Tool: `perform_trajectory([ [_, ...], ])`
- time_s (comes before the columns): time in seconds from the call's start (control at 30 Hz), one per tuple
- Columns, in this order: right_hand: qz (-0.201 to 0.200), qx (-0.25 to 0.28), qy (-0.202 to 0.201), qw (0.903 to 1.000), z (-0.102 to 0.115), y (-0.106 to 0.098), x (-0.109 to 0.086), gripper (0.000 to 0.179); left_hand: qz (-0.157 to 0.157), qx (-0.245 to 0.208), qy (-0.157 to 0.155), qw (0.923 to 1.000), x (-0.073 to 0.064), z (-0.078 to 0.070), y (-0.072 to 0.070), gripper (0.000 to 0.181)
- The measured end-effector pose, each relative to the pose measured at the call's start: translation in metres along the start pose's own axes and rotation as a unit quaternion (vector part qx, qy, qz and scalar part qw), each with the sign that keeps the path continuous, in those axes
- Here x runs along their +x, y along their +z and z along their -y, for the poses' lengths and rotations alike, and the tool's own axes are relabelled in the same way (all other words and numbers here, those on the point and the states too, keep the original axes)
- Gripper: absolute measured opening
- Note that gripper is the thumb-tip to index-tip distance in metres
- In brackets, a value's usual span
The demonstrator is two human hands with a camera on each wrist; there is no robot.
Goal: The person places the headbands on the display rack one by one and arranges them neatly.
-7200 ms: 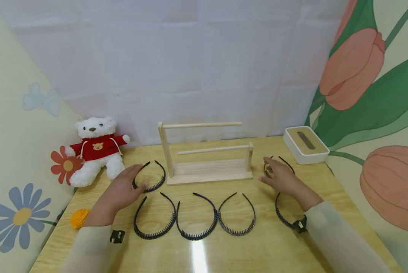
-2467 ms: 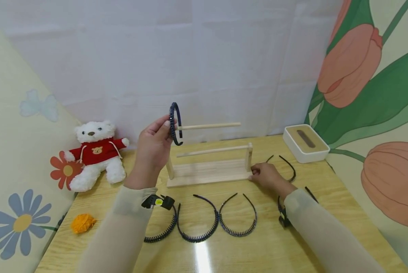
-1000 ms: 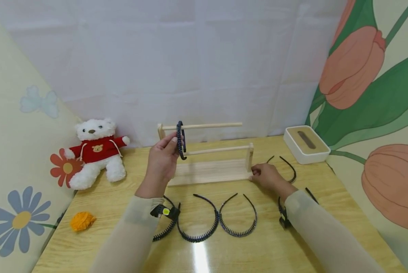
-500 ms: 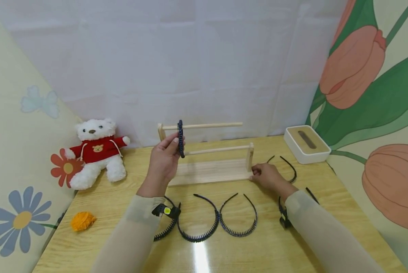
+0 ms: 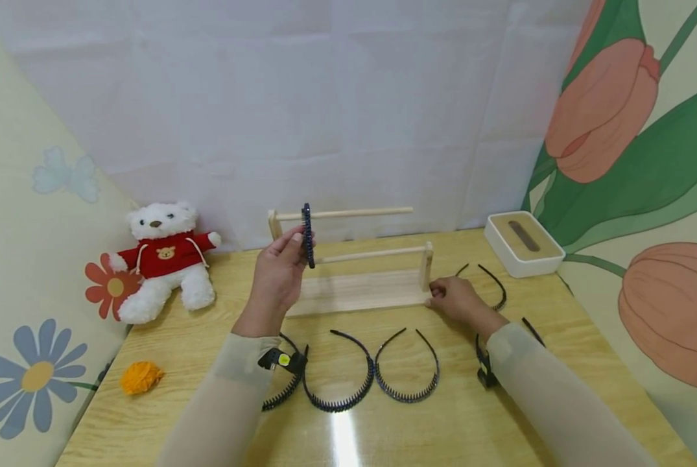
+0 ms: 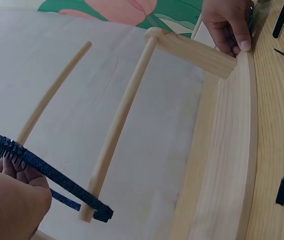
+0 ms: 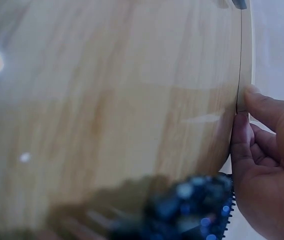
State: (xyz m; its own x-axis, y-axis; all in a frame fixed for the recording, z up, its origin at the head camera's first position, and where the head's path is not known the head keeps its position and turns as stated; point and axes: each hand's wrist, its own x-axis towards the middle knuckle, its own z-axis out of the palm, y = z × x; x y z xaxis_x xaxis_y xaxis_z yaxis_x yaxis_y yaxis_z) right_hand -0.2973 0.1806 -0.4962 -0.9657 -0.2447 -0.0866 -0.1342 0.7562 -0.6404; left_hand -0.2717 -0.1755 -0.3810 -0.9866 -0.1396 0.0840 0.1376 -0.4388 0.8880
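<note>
My left hand [image 5: 278,275] pinches a dark blue toothed headband [image 5: 308,237], held upright on edge at the left of the wooden rack [image 5: 354,295]. In the head view the headband crosses the upper rod [image 5: 362,213]. Its lower tips sit by the free left end of the lower rod [image 5: 371,255]. The left wrist view shows one arm of the headband [image 6: 64,179] in front of that rod end and the other arm behind. My right hand [image 5: 458,301] grips the right end of the rack's base; in the right wrist view, thumb and fingers pinch its edge.
Several dark headbands lie on the table, among them a middle one [image 5: 338,407] and another [image 5: 409,397] before the rack, and more at the right [image 5: 502,295]. A white bear [image 5: 167,259], orange ball of yarn [image 5: 141,378] and white box [image 5: 524,245] stand around.
My left hand has lifted the headband from the table beside the bear, then lowered it from above the upper rod. My right hand has moved from a right-hand headband to the rack's base.
</note>
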Motion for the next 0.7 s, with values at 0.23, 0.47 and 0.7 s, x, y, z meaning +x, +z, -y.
perform_trajectory([
  [0.23,0.001,-0.013,-0.020,0.9997,-0.001,-0.002,-0.001,0.044,-0.007,0.221,-0.021,0.9749,-0.015,-0.019,-0.027,0.046],
  [0.47,-0.002,-0.013,-0.021,0.9997,0.002,-0.002,-0.001,0.044,0.164,0.503,-0.010,0.8484,-0.038,-0.033,-0.097,0.045],
  [0.7,0.001,-0.017,-0.020,0.9997,0.003,-0.002,-0.003,0.045,0.276,0.623,-0.018,0.7319,-0.078,-0.023,-0.143,0.029],
])
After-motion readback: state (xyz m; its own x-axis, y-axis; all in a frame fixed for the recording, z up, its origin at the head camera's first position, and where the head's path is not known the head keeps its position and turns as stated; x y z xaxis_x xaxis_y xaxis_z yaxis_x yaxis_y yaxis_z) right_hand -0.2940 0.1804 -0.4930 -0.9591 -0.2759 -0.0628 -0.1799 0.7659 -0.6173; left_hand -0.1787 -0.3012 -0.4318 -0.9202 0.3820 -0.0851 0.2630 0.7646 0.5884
